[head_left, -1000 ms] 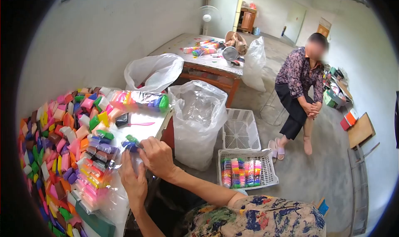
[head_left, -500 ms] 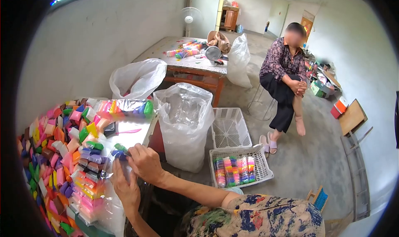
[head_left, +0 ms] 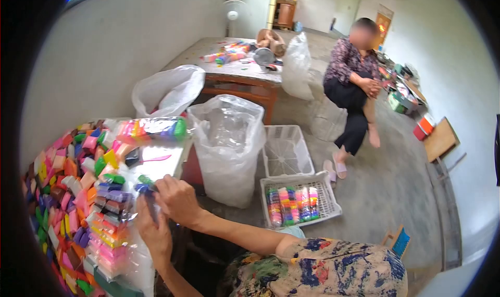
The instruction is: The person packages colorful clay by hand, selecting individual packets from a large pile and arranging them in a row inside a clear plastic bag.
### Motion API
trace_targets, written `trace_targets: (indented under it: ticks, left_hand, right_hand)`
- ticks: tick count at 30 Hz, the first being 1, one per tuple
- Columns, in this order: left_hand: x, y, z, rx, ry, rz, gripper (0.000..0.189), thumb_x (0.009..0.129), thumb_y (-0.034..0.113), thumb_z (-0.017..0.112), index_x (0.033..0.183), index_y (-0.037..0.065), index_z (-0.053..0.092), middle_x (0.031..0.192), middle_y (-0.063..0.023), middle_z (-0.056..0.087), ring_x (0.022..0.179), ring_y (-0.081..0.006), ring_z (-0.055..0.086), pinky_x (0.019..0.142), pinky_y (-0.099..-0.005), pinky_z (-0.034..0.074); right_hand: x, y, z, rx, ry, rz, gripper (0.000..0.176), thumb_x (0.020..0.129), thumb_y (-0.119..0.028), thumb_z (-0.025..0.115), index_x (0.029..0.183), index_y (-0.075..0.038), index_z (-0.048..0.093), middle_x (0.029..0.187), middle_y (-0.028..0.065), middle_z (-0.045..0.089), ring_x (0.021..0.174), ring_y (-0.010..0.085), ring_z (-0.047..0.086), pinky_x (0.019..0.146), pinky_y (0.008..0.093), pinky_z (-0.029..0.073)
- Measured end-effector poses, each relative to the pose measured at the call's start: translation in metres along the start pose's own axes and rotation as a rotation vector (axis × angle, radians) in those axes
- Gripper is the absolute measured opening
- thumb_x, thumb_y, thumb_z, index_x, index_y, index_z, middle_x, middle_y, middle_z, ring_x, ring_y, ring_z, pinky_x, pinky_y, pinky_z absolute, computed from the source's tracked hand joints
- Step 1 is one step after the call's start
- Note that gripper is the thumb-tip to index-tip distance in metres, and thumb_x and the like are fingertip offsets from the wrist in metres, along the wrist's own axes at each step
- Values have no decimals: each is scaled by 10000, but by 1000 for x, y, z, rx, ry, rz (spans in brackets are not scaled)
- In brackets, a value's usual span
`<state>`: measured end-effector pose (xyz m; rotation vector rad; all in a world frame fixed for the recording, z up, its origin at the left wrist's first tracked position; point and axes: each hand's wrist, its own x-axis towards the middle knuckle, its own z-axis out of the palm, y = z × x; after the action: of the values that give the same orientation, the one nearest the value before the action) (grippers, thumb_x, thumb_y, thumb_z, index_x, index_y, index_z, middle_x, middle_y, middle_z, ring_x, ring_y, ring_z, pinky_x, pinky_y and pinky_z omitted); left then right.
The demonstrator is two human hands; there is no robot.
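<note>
My left hand [head_left: 154, 235] lies along a clear plastic bag, with its fingers closed against the blue packets [head_left: 144, 188] at the bag's end. Just above and to the right, my right hand [head_left: 178, 200] pinches the same bag near a green packet [head_left: 145, 179]. The rest of the bag is partly hidden by my hands. Close by on the left, stacked small packets [head_left: 110, 234] in orange, yellow and pink lie under clear film. A big heap of colourful small packets [head_left: 67, 203] covers the table's left side.
A filled clear pack [head_left: 151, 129] and a pink plastic tool [head_left: 157, 158] lie on the white tabletop [head_left: 165, 167]. Beyond stands a large clear bag [head_left: 226, 156]. A white basket [head_left: 327, 220] holds several filled packs [head_left: 292, 205]. Another person [head_left: 354, 83] sits at the right.
The view has shifted slightly, so the room appears a little higher in the picture. Both hands stay at the bag, with only slight finger movement.
</note>
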<state>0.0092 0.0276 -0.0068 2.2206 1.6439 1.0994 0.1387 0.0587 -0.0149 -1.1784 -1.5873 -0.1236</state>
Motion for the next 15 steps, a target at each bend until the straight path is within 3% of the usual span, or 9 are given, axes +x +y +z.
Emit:
trace_targets:
  ticks: [12,15]
  left_hand:
    - [1,0,3,131,61,54,549,922,168,559,1409,-56,441,1424,-271,469,1309,-431,437,1093,-468,316]
    - [-1,4,2,162,50,29,525,961,195,541,1405,-70,449,1429,-271,473,1321,-427,427,1135,-460,282]
  right_hand:
    - [2,0,4,5,-30,4,221,828,-161,664,970,-32,553,853,117,542,781,290,612,656,385,489]
    - [2,1,5,-8,-30,1,216,825,-164,668,958,-35,557,852,114,544,779,285,614,657,384,491]
